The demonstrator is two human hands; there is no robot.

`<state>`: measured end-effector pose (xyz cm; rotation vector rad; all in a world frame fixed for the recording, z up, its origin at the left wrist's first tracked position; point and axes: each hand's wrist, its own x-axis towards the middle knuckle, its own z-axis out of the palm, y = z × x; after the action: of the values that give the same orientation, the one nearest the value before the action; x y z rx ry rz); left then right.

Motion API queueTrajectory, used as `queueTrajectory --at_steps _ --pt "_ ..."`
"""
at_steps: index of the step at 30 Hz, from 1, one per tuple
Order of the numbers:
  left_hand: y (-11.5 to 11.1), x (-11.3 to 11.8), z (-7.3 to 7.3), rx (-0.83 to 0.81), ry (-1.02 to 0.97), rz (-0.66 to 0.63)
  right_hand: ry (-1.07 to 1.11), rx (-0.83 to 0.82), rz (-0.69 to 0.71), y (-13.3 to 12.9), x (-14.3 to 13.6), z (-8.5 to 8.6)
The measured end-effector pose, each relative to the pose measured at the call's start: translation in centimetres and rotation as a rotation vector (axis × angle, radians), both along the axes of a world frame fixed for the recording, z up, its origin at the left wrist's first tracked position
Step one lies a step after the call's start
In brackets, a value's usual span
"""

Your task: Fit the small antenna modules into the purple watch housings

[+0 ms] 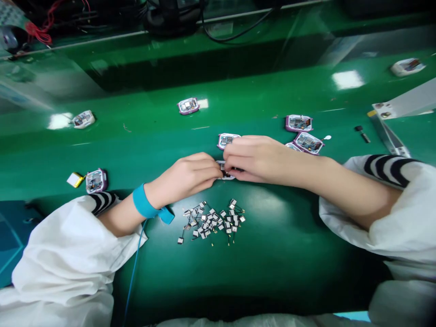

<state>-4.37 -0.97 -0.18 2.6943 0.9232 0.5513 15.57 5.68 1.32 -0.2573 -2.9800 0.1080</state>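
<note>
In the head view, an open smartwatch case (223, 169) with exposed electronics lies between my hands, mostly covered by fingers. My left hand (192, 175), with a blue wrist strap (143, 202), grips the case's left edge with closed fingers. My right hand (257, 159) reaches over the case from the right, its fingers pinched at the case's inside. Whatever those fingertips hold is hidden. Just beyond them sits a second purple-rimmed watch case (225, 140), partly behind my right hand. Nearer to me lies a loose pile of small square parts with short black leads (213, 220).
Several watch cases rest on the green table (272, 268), including a purple one (96, 180) beside a battery (75, 180) and a cluster (299, 123) at right. A metal bracket (388, 127) stands far right, near a small black part (362, 134). A blue cord (134, 268) trails from the strap.
</note>
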Motion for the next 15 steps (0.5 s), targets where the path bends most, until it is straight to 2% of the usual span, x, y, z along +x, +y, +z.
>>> queueTrajectory --at_steps 4,6,8,12,15 --pt "0.2 0.0 0.5 -0.088 -0.002 0.009 0.146 -0.254 -0.448 -1.0 0.7 -1.2" --pt "0.1 0.3 0.7 -0.114 -0.001 0.023 0.169 -0.307 -0.572 -1.7 1.1 -1.6" --pt "0.0 0.7 0.8 -0.111 -0.014 0.091 0.189 -0.290 -0.588 -2.3 1.4 -1.7" --pt "-0.5 1.7 1.0 -0.032 -0.005 0.283 0.222 -0.272 -0.504 -3.0 1.7 -1.9" --pt "-0.6 2.0 0.9 0.028 0.068 0.312 0.258 -0.322 -0.491 -3.2 1.5 -2.7"
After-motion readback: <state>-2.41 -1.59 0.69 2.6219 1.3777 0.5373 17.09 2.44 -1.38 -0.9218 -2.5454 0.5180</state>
